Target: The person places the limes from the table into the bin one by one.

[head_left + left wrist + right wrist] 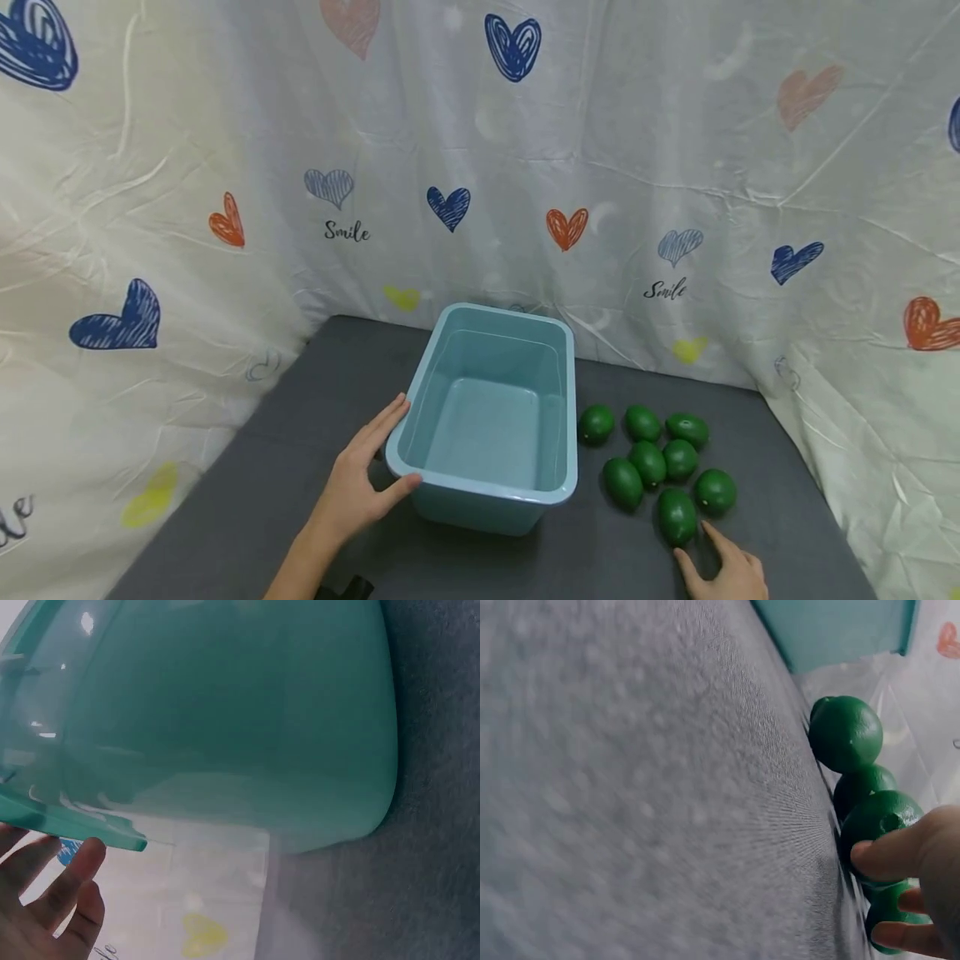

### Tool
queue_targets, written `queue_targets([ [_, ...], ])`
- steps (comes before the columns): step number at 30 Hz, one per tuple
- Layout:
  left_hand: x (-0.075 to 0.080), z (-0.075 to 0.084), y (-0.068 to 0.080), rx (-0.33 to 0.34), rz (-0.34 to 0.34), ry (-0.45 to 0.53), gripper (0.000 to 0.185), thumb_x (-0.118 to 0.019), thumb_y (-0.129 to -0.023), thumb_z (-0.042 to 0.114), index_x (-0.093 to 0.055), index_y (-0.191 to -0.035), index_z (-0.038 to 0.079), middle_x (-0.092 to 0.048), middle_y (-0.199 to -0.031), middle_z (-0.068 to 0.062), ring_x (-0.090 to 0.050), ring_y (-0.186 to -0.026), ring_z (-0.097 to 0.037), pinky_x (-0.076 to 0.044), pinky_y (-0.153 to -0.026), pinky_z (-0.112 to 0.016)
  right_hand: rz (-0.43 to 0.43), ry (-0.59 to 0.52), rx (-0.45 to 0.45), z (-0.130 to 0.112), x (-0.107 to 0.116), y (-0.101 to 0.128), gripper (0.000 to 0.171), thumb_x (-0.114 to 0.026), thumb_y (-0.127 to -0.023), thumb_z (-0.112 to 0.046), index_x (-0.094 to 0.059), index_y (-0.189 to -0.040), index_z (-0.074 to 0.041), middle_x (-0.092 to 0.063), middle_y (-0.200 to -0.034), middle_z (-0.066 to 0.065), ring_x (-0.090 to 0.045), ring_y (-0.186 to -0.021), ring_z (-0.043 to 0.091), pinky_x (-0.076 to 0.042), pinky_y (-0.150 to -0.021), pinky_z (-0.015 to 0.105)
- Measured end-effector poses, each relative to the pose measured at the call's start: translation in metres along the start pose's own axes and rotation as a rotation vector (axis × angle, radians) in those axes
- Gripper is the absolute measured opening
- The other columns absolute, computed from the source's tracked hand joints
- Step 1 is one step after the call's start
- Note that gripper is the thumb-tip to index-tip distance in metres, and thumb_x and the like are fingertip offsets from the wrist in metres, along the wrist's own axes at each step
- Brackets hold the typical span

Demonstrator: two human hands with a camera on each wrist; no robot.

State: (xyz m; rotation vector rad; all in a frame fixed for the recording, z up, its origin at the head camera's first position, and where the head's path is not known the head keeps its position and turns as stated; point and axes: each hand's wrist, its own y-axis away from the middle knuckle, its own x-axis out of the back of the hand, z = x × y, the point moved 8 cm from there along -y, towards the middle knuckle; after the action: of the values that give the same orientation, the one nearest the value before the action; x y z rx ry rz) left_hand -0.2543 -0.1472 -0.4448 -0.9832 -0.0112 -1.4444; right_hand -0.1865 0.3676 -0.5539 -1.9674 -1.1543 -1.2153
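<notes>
The left hand [356,487] lay open with straight fingers against the near left corner of the smooth, rigid blue plastic tub [558,492] on the grey felt-like worktop [247,492], while the right hand [727,571], fingers loose and gripping nothing, touched the nearest glossy, egg-shaped green lime [677,517], probably light, firm and best pinched across its middle.

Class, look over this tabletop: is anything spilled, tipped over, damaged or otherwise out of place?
Nothing stands out. The blue tub stands upright and empty on the grey table, with the left hand resting against its rim. Eight green limes lie clustered beside it, none visibly damaged, and the right hand reaches toward the nearest one.
</notes>
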Motion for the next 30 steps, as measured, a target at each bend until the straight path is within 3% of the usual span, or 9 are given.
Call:
queue_targets([
  [5, 0.001, 0.001, 0.004, 0.006, 0.020, -0.018, 0.092, -0.089, -0.083, 0.026, -0.044, -0.164, 0.023, -0.042, -0.169, 0.001, -0.046, -0.148, -0.015, -0.054, -0.094, -0.026, 0.003, -0.018, 0.024, 0.000, -0.006, 0.001, 0.078, -0.084, -0.085, -0.045, -0.062, -0.140, 0.005, -0.063, -0.131, 0.037, -0.055, -0.116, 0.058, -0.047, -0.098, 0.072],
  [9, 0.001, 0.001, 0.004, -0.002, 0.037, -0.016, 0.092, -0.089, -0.083, 0.027, -0.045, -0.163, 0.022, -0.043, -0.168, 0.001, -0.051, -0.142, -0.017, -0.057, -0.089, -0.035, 0.029, -0.089, 0.060, -0.007, -0.007, -0.001, 0.085, -0.087, -0.083, -0.046, -0.058, -0.144, 0.006, -0.062, -0.131, 0.039, -0.055, -0.116, 0.060, -0.046, -0.100, 0.071],
  [17, 0.000, 0.001, 0.002, -0.001, 0.038, -0.008, 0.091, -0.089, -0.083, 0.028, -0.045, -0.163, 0.023, -0.044, -0.167, 0.001, -0.055, -0.131, -0.012, -0.059, -0.083, -0.040, 0.072, -0.178, 0.067, -0.020, -0.006, -0.005, 0.079, -0.087, -0.085, -0.040, -0.058, -0.144, 0.003, -0.066, -0.127, 0.034, -0.056, -0.114, 0.054, -0.047, -0.097, 0.069],
  [22, 0.000, 0.001, 0.003, 0.012, 0.025, -0.019, 0.092, -0.088, -0.083, 0.028, -0.044, -0.164, 0.024, -0.044, -0.168, 0.002, -0.055, -0.137, -0.019, -0.060, -0.087, -0.044, 0.088, -0.189, 0.047, -0.022, -0.008, -0.004, 0.076, -0.084, -0.088, -0.044, -0.059, -0.143, 0.003, -0.067, -0.121, 0.032, -0.059, -0.106, 0.048, -0.048, -0.093, 0.066],
  [25, 0.000, 0.001, 0.003, 0.018, 0.012, -0.021, 0.093, -0.088, -0.084, 0.028, -0.043, -0.165, 0.023, -0.043, -0.168, 0.001, -0.054, -0.140, -0.021, -0.060, -0.088, -0.042, 0.084, -0.189, 0.041, -0.023, -0.009, -0.004, 0.073, -0.081, -0.091, -0.043, -0.058, -0.143, 0.003, -0.067, -0.115, 0.030, -0.060, -0.101, 0.044, -0.049, -0.089, 0.063],
  [30, 0.001, 0.002, 0.003, 0.015, -0.001, -0.016, 0.093, -0.088, -0.086, 0.029, -0.041, -0.165, 0.021, -0.042, -0.168, 0.001, -0.057, -0.128, -0.012, -0.058, -0.084, -0.032, 0.053, -0.193, 0.044, -0.023, -0.010, -0.006, 0.072, -0.079, -0.094, -0.042, -0.055, -0.146, 0.002, -0.065, -0.115, 0.029, -0.060, -0.097, 0.040, -0.050, -0.086, 0.060],
])
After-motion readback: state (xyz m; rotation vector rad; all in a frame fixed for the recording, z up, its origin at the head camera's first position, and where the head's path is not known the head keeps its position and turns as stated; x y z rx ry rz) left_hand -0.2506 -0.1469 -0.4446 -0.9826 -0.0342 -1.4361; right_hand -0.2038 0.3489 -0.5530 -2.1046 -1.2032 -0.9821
